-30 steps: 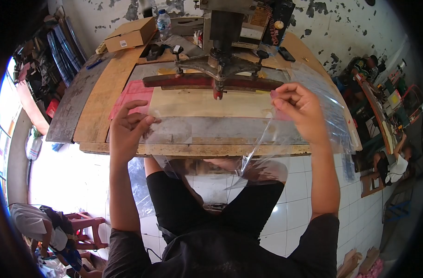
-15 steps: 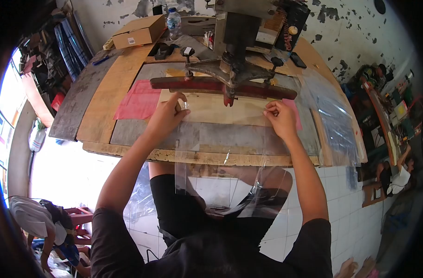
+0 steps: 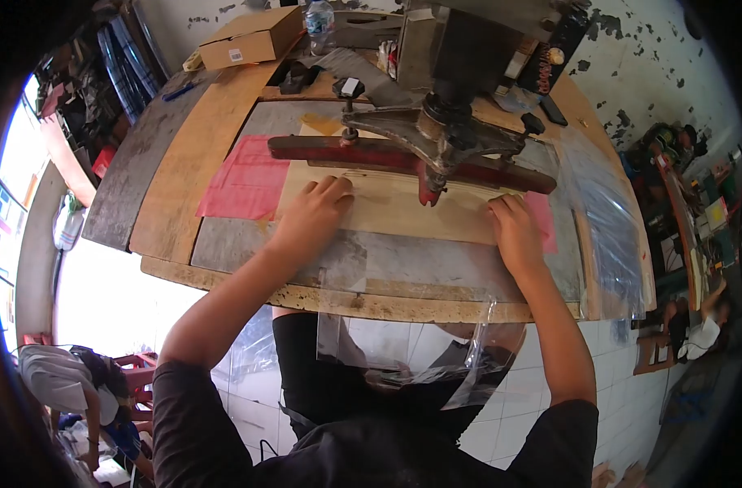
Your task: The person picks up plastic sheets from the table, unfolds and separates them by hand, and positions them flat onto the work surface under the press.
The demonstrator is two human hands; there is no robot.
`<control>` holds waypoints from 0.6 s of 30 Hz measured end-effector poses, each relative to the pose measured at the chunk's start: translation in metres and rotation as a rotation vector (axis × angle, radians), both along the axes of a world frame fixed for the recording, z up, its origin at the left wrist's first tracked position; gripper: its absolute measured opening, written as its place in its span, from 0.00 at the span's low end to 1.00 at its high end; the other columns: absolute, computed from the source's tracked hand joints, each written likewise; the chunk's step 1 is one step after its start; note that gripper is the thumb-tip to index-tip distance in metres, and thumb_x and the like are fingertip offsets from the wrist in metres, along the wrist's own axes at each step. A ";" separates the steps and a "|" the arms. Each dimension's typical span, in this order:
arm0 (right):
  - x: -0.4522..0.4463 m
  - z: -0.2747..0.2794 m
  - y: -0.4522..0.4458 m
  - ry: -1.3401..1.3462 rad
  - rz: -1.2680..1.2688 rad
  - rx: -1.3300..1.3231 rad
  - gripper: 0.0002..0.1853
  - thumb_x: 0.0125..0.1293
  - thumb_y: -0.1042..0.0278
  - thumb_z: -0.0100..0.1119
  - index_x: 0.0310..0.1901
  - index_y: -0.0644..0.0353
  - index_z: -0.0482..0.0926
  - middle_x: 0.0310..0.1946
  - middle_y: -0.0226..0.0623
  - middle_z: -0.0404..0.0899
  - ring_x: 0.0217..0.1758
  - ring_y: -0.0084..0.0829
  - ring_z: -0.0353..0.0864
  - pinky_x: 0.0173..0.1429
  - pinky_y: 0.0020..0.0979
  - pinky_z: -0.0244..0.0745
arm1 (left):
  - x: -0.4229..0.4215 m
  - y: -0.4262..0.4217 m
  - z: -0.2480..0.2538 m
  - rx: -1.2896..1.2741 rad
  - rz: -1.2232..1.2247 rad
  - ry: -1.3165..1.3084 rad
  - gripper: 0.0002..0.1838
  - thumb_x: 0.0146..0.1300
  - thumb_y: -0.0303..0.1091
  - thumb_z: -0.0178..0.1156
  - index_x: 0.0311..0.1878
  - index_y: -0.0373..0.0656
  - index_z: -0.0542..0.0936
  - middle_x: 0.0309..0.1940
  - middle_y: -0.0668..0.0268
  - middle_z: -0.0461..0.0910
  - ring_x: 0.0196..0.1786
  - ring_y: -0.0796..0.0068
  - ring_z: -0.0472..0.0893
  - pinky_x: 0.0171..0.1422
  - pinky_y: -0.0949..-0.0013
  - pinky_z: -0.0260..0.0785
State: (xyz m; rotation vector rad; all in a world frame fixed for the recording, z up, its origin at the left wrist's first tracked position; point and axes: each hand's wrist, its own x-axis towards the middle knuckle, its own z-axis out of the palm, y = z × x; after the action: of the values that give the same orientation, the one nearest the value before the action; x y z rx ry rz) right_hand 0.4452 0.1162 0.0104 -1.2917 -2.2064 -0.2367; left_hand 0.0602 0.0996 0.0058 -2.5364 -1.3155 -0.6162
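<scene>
On the pale board [image 3: 411, 210], both hands [image 3: 315, 210] [image 3: 514, 229] have lowered clear film [image 3: 403, 342], their fingers' hold unclear.

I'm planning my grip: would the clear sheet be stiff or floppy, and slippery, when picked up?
Probably floppy: the clear sheet hangs past the table's front edge with a shiny crease. It is likely light, since it looks thin. Its glossy streaks suggest it may be slippery.

Worktable [image 3: 163, 179] with cardboard box [image 3: 253, 38], apparently clear film [image 3: 419, 325]
</scene>
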 end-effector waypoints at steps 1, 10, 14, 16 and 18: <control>-0.001 0.001 -0.001 -0.021 -0.013 0.012 0.08 0.62 0.83 0.67 0.43 0.66 0.84 0.43 0.43 0.82 0.51 0.51 0.82 0.54 0.46 0.78 | 0.001 0.000 -0.001 -0.009 -0.027 0.049 0.12 0.66 0.28 0.61 0.49 0.38 0.87 0.57 0.64 0.82 0.61 0.63 0.81 0.64 0.54 0.77; -0.003 0.010 -0.005 -0.012 0.016 0.013 0.07 0.64 0.81 0.67 0.43 0.63 0.83 0.42 0.40 0.82 0.48 0.46 0.83 0.54 0.46 0.79 | 0.008 -0.006 0.005 -0.008 0.009 0.154 0.11 0.67 0.26 0.61 0.49 0.35 0.86 0.58 0.62 0.83 0.60 0.58 0.83 0.67 0.59 0.78; -0.001 0.008 -0.005 -0.017 -0.012 0.011 0.06 0.65 0.79 0.67 0.43 0.63 0.82 0.41 0.40 0.82 0.47 0.46 0.83 0.53 0.46 0.79 | 0.007 -0.009 0.012 -0.017 0.001 0.104 0.11 0.66 0.26 0.61 0.49 0.35 0.86 0.57 0.61 0.84 0.58 0.57 0.84 0.66 0.59 0.78; 0.001 0.007 -0.006 0.021 -0.039 -0.024 0.04 0.69 0.77 0.66 0.43 0.64 0.82 0.39 0.44 0.84 0.47 0.51 0.83 0.53 0.47 0.78 | 0.006 -0.009 0.015 -0.048 0.002 0.107 0.10 0.67 0.24 0.61 0.48 0.36 0.86 0.58 0.61 0.84 0.56 0.58 0.85 0.66 0.60 0.78; 0.003 0.008 -0.006 -0.004 -0.042 -0.037 0.04 0.70 0.75 0.66 0.44 0.63 0.83 0.40 0.44 0.84 0.47 0.51 0.83 0.54 0.47 0.79 | 0.004 -0.010 0.014 -0.057 0.003 0.095 0.11 0.68 0.25 0.61 0.51 0.36 0.86 0.60 0.61 0.84 0.56 0.58 0.85 0.66 0.59 0.78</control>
State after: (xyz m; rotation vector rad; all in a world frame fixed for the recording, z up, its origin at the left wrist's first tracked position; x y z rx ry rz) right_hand 0.4478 0.1100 0.0186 -1.3601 -2.1983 -0.2163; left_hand 0.0641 0.0898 0.0193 -2.5735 -1.3226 -0.4577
